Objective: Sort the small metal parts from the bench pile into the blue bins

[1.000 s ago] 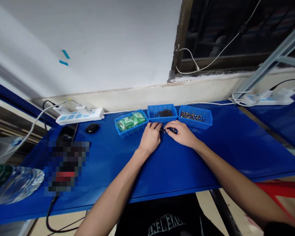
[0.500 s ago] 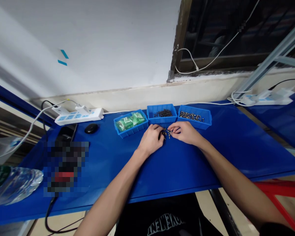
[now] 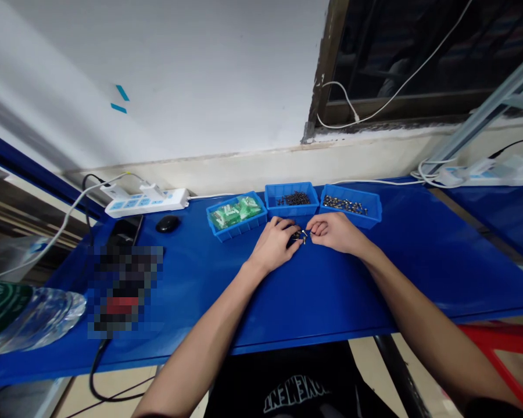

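Note:
My left hand (image 3: pixel 276 245) and my right hand (image 3: pixel 335 231) rest on the blue table (image 3: pixel 314 290), fingertips nearly meeting. Both are curled in a pinch around small dark and silvery metal parts (image 3: pixel 301 235) between them, too small to name. Just behind the hands stand three blue bins: one with green packets (image 3: pixel 235 212), one with dark screws (image 3: pixel 292 200), one with silvery screws (image 3: pixel 351 205).
A white power strip (image 3: pixel 146 202) and a black mouse (image 3: pixel 168 223) lie at the back left. A clear plastic bottle (image 3: pixel 24 316) lies at the left edge. Another power strip (image 3: pixel 483 173) with cables sits at the far right. A blurred dark object (image 3: pixel 124 290) lies left.
My right hand has drawn slightly back from the bins toward my left hand, and both now pinch the small parts closer together. The view has shifted a little.

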Available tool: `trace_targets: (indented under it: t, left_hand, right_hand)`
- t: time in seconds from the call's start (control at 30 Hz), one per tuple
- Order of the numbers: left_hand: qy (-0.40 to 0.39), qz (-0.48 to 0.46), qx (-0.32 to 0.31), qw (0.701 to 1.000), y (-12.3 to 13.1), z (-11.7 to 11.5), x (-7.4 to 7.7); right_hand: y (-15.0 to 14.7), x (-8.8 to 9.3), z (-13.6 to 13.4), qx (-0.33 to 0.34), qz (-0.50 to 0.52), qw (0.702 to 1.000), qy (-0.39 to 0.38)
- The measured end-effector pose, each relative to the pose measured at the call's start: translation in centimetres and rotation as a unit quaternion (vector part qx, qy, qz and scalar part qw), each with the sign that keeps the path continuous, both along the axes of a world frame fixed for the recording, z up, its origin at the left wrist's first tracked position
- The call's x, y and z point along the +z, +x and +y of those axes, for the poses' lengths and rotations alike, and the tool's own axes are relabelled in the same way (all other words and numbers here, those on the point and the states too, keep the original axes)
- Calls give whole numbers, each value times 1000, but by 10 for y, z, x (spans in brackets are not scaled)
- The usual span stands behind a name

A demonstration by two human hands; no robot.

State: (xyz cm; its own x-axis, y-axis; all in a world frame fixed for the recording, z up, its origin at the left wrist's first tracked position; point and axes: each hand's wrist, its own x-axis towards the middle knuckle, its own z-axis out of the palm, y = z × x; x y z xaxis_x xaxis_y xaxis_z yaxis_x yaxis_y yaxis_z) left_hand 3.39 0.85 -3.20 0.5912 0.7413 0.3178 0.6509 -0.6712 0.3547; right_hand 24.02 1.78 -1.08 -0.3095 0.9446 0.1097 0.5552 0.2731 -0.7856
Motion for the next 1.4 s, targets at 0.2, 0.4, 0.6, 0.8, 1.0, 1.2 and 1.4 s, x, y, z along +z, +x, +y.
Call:
trace_targets:
  t: [0.2,0.4,0.6,0.8,1.0,1.2,1.4]
  left_hand:
    - [-5,-17,27,999,-3,0,1]
    - [-68,-31,51,996,-3,-5,12]
    - [-100,-12,54,993,-3,-5,17]
    - [-112,2,56,992,-4,-4,18]
    - [-96,-18,33,995,-5,-1,11]
    - [-85,-32,25,996,-6,2,6]
    - [-46,-22,57,997,-8,1,9]
  right_hand:
    - [1,5,0,-24,76,996,-28]
    - [2,13,-2,-128,163,978,31]
    - [8,8,5,-303,217,906,201]
    - [-1,5,4,-270,183,911,252]
    - [-11,3,-2,-211,182,939,204]
    - [-13,3,-4,-192,175,948,181]
    - [-11,4,-4,-175,159,959,155]
